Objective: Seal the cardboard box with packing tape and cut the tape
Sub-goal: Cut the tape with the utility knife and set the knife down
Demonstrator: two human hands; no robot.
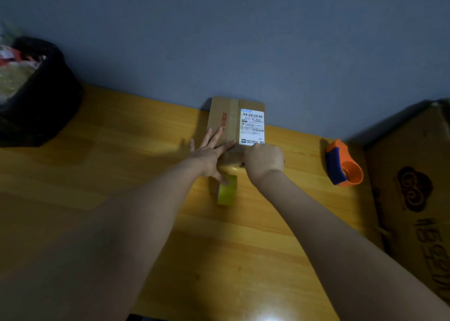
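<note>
Label (252, 126) "W1 A218" on cardboard box (225, 121)

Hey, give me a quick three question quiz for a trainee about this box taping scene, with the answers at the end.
1. True or false: the left hand lies flat with fingers spread on the cardboard box.
2. The tape roll sits: A) on top of the box, B) on the table near the box, C) in the bin.
3. Which side of the box is the orange and blue tape dispenser on?

Key: 1 true. 2 B. 3 the right, untouched.
</note>
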